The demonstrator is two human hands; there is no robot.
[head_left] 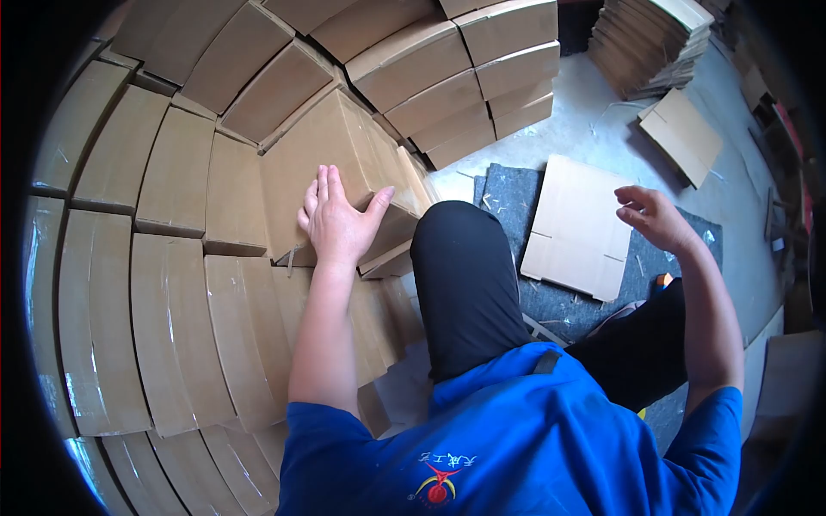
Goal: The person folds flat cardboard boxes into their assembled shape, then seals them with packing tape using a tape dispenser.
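Shirt (533, 430); left hand (337, 225) at carton (314, 138) edge, floor (602, 142) rightward.

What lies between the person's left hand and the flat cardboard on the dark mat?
The head view shows part of a cardboard box, the left knee and a strip of mat between the left hand and flat cardboard.

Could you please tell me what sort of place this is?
Probably a packing or storage area: stacked cardboard boxes, a pile of flat cardboard on the floor, and a flattened carton lying on a dark mat.
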